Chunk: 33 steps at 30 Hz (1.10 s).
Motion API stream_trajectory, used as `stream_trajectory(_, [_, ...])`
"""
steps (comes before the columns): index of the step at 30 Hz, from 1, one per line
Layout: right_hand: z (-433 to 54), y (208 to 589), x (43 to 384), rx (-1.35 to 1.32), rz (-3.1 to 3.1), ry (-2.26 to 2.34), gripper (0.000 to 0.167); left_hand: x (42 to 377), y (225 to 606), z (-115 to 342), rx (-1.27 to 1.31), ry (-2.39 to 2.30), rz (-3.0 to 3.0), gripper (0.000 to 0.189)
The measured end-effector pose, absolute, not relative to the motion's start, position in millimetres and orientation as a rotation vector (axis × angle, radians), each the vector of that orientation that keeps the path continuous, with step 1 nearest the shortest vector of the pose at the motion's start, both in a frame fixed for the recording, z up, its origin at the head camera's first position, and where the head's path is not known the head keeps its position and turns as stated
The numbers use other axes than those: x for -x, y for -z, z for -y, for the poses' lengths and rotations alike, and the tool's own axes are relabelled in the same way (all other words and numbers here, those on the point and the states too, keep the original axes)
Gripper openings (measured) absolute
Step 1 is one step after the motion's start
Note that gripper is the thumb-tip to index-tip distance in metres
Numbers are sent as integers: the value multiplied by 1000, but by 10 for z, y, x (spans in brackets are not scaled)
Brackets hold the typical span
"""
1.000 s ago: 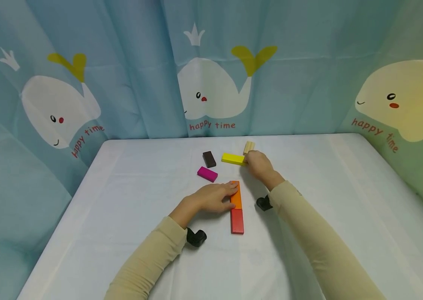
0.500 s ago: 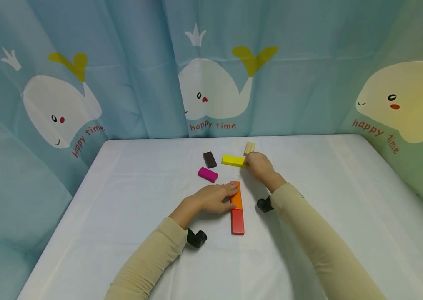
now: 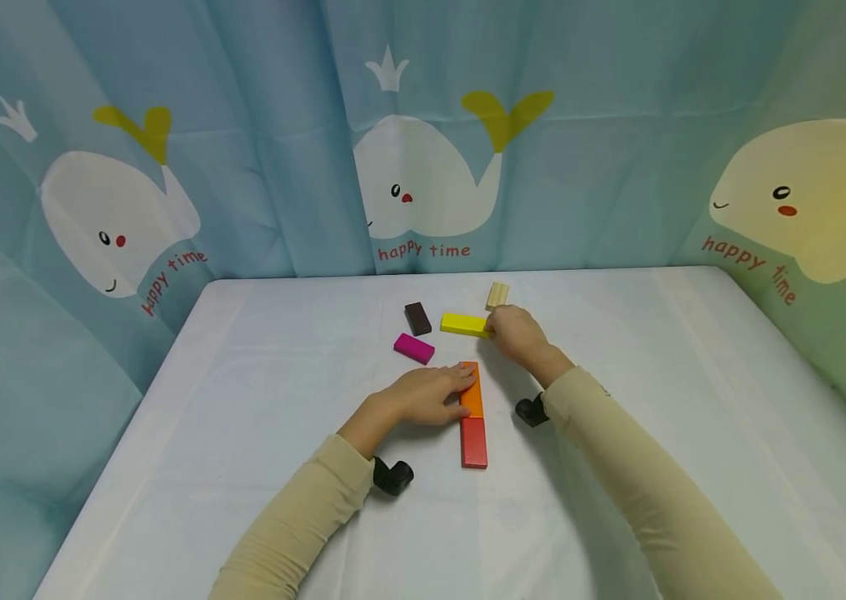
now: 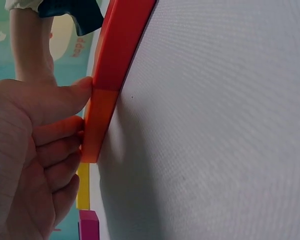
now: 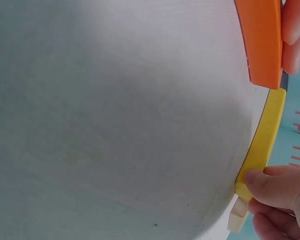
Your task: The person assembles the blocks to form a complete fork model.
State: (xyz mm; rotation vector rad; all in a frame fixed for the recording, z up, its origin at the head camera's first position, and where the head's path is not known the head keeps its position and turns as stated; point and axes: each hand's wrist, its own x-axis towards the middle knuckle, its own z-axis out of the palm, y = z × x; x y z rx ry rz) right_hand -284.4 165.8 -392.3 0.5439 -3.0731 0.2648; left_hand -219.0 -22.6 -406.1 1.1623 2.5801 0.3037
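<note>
My left hand [image 3: 426, 395] rests with its fingers and thumb on an orange block [image 3: 473, 398], which lies lengthwise on the table. A red block [image 3: 473, 443] meets the orange one end to end on its near side. Farther back, my right hand [image 3: 518, 333] pinches the right end of a yellow block [image 3: 462, 324] between thumb and fingers. The thumb on that yellow block [image 5: 260, 145] shows in the right wrist view. Just beyond the right hand lies a pale wooden block [image 3: 498, 295].
A magenta block [image 3: 414, 348] lies left of the orange one, and a dark brown block [image 3: 418, 318] lies behind it. All are on a white-covered table [image 3: 257, 375]. A blue curtain [image 3: 272, 167] with printed whales hangs along the back edge.
The yellow block, in my right hand, has shifted slightly toward me and lies a little more level across the view. My left hand and the other blocks stay in place.
</note>
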Motion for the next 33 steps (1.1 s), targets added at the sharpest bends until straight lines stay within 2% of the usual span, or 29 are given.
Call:
stream_trajectory(20, [-1624,3917,2810,-522,3154,-280,19,2171,4042,232,-1132,-341,-2575,55])
stream_trajectory(33, [-1619,3888,2756,-573,3122,-242,15,2169,4042,240,-1143,-380,-2565,55])
